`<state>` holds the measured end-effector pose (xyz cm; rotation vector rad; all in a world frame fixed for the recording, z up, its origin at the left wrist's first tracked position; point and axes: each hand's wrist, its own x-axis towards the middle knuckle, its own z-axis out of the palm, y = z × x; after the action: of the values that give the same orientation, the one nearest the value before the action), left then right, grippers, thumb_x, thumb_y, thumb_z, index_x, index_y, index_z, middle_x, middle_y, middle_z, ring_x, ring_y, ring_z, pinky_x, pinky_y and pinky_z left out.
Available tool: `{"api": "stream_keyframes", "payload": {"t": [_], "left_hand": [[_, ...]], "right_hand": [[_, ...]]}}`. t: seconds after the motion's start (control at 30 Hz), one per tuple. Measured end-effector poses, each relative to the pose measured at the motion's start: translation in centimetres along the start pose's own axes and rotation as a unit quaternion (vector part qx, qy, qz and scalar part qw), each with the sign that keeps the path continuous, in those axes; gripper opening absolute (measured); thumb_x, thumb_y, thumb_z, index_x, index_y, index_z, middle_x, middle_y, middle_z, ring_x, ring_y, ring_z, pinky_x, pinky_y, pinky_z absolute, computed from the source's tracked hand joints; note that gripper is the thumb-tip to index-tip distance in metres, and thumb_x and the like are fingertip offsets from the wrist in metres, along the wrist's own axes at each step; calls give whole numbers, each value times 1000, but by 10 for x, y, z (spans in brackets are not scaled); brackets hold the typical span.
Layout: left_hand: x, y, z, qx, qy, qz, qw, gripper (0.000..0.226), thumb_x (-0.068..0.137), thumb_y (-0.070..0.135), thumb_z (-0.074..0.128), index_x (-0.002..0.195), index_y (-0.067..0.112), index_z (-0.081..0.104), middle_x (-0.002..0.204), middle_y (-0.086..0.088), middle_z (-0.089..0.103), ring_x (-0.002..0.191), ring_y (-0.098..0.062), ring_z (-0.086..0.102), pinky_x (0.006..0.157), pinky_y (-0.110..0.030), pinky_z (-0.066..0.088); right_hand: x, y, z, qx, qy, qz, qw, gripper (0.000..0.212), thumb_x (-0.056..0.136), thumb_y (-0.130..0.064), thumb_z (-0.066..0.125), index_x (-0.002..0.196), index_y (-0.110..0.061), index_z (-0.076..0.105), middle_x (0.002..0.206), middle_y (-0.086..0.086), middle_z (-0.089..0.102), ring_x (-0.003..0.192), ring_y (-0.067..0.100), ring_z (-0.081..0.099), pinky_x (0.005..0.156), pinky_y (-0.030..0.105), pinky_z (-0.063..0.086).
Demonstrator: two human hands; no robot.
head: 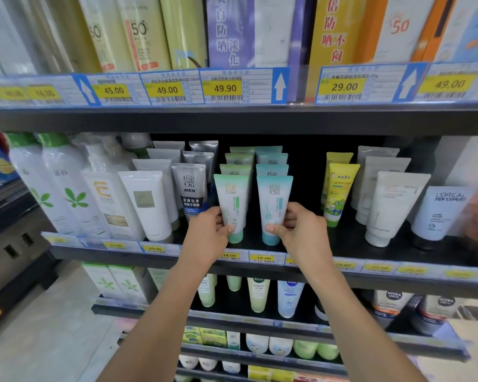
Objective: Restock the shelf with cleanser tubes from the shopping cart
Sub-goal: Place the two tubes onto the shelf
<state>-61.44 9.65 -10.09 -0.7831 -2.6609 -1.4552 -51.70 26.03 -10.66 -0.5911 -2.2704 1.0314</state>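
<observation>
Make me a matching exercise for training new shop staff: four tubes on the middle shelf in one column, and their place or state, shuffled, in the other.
Things:
1. green tube
2. blue tube
3. yellow tube
4. grey men's tube

Places or states:
A. stands right of both hands, untouched
B. held by the right hand
C. stands just left of the left hand's tube
D. held by the left hand

Pairs: 1-D, 2-B, 3-A, 4-C
</observation>
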Motion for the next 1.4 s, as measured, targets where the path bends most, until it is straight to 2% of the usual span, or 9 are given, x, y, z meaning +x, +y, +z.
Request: {"api": "stream_keyframes", "payload": {"t": [0.17,0.3,0.73,0.87,0.97,1.03,1.13,1.27,1.4], "left_hand": [[3,-3,2,29,-2,8,1000,34,89,1,68,122,5,64,120,-8,70,111,-16,66,98,-23,47],[4,-5,1,36,-11,10,999,34,90,0,67,123,5,63,121,-7,70,111,-17,66,96,-20,44],[8,-5,-2,74,-39,6,996,34,92,5,65,126,6,64,124,-8,69,115,-19,64,100,-27,46],[5,-3,-7,115,-46,0,992,29,91,16,70,119,7,67,117,-8,71,108,-19,66,88,-22,46],[-6,-3,-17,181,-35,10,983,33,89,28,72,111,5,66,109,-13,69,99,-24,66,85,-33,53],[-20,-1,-26,216,-20,48,975,38,91,37,66,118,10,62,108,-11,68,100,-28,66,87,-41,55],[-44,3,-44,297,13,139,945,39,92,46,59,122,20,61,108,-3,68,100,-26,65,79,-39,56],[-61,11,-67,381,20,237,893,37,85,41,67,110,13,69,99,-5,70,93,-29,64,80,-41,52],[-78,30,-64,378,-6,302,875,39,79,33,74,111,11,71,97,-9,72,93,-34,66,82,-45,54]], "right_hand": [[0,0,1,-17,0,0,1000,36,81,-22,81,114,-18,68,105,-3,74,95,11,68,85,32,57],[-2,-1,2,-30,0,3,1000,34,81,-23,80,113,-18,69,104,-3,74,96,12,68,85,37,58],[-4,-5,-4,-37,-30,17,999,38,82,-22,80,117,-16,69,108,-1,74,101,15,69,91,40,56],[-6,-10,-13,-34,-29,33,998,50,79,-25,82,124,-11,66,110,4,74,102,18,69,93,37,55],[-16,-13,-21,-82,-12,48,995,70,81,-36,80,139,-7,54,123,9,68,110,21,65,97,37,52],[-29,-13,-27,-146,15,22,989,64,85,-43,73,138,-11,55,125,7,67,113,21,63,95,39,53],[-55,-10,-38,-257,69,-37,963,51,91,-46,64,133,-18,58,126,3,65,116,26,58,91,41,52],[-91,-11,-58,-317,114,-69,939,46,89,-44,65,126,-17,64,127,4,65,117,29,58,94,44,50],[-139,-25,-80,-335,169,-73,924,37,89,-39,66,119,-17,67,118,2,67,110,26,60,88,42,54]]}}
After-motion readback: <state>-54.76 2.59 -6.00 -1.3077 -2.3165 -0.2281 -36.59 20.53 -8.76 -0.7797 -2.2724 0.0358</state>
